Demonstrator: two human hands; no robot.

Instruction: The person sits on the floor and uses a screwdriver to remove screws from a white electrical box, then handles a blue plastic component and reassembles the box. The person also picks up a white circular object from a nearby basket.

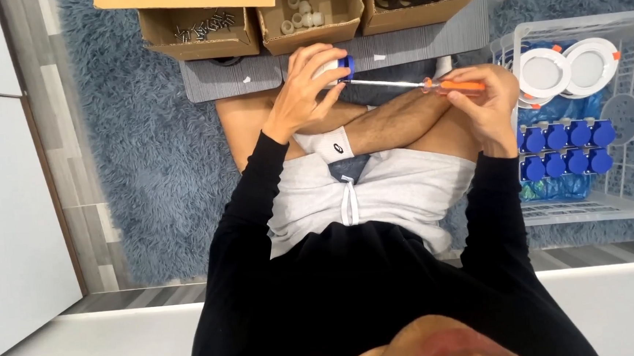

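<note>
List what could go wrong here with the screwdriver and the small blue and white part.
1. The left hand grips the small blue and white part in the air over the crossed legs; if the screwdriver tip slips off, it might jab the fingers.
2. The right hand holds only the orange handle, so the long shaft could wobble.
3. A loosened screw could drop into the shaggy blue rug and be hard to find.

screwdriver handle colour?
Orange. The screwdriver is held in the right hand, its tip at the blue-and-white part in the left hand. Head view.
</note>
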